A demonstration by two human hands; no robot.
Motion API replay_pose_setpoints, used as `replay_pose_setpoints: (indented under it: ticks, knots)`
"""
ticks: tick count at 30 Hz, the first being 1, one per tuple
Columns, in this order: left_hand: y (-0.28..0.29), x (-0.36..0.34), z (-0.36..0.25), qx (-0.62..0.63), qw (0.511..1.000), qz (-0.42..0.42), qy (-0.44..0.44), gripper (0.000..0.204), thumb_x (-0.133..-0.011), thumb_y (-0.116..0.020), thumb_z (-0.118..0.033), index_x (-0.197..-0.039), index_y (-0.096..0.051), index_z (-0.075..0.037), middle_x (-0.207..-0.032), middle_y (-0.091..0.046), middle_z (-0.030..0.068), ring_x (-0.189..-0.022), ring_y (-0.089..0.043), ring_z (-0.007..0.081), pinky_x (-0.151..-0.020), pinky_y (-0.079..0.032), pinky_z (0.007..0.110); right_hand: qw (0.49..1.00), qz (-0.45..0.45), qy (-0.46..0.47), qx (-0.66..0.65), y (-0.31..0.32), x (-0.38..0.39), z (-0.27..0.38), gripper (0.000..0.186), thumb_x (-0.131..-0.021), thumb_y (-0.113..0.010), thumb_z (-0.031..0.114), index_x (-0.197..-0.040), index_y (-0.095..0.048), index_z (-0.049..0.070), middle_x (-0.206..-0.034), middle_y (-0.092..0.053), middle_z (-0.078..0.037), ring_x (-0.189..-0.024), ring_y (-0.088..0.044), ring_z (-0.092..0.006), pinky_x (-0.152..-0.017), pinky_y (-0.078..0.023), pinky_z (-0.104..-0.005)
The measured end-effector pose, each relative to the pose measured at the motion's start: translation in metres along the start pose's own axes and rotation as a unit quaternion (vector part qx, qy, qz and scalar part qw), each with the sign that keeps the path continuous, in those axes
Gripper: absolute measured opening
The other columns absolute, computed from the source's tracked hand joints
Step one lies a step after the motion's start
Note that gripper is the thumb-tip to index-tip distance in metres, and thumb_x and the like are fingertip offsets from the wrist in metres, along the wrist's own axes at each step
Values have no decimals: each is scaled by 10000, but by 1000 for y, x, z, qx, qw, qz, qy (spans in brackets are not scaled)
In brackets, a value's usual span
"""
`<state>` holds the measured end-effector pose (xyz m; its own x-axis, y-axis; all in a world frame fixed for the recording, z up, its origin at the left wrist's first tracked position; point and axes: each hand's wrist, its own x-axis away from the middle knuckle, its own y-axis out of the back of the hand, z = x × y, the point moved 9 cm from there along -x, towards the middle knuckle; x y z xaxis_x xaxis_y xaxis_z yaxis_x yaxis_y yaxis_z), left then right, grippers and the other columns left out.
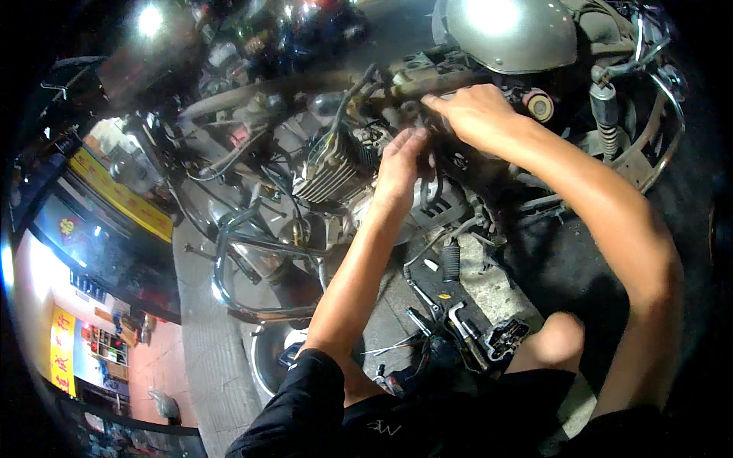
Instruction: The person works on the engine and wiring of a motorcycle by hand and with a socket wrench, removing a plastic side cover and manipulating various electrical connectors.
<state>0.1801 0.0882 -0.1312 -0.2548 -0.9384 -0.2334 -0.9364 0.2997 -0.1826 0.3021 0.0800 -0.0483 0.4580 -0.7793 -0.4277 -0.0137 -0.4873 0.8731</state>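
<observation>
A partly stripped motorcycle lies before me, its finned engine cylinder [328,172] left of my hands, with a dark cable above it. My left hand [405,156] has its fingers bent together at dark parts right of the cylinder; what they hold is too small to make out. My right hand [473,114] is higher and to the right, fingers curled at the frame tube [437,82], their grip partly hidden. A silver rounded body part [510,42] is above it, and a spring shock absorber [603,114] stands to the right.
Below the engine, several tools [458,332] and a black rubber footpeg [450,263] lie near my bare knee [557,340]. A chrome crash bar [221,271] juts leftward, with a metal basin [267,359] under it. A lit shop front with yellow signs [62,343] is at left.
</observation>
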Motion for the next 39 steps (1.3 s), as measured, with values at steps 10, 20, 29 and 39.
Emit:
replay_pose_setpoints:
  ticks: [10,20,29,39]
  knots:
    - [-10,5,-7,43,999,-5,-17,192,-1029,-548,-241,-958,-611,-74,-720,-590,3,-590,-517,93,-580,-409,229,994,83,43,57,15,-26,14,256,-849,-611,127,-1071,-734,92,-905,-740,-162,-865,-727,-348,-743,-582,-473]
    - [-20,7,0,76,997,1,-14,185,-1030,-532,-263,-908,-554,-125,-636,-498,-41,-506,-433,66,-447,-329,227,984,146,56,80,11,-35,13,336,-848,-664,173,-1180,-697,142,-993,-733,-161,-945,-707,-365,-803,-573,-488]
    - [-23,14,-16,82,996,0,35,260,-1044,-481,-297,-860,-551,-127,-619,-488,-43,-459,-398,69,-414,-281,217,992,125,-36,-4,9,-8,11,485,-908,-546,138,-1390,-586,169,-1033,-728,-185,-936,-720,-351,-784,-574,-474]
    - [-37,3,13,-37,998,-12,-57,259,-1054,-507,-306,-953,-592,-83,-681,-522,-22,-525,-431,77,-475,-344,243,993,110,-34,-34,2,-9,-8,505,-896,-650,235,-1396,-585,237,-975,-734,-151,-910,-719,-330,-772,-575,-457]
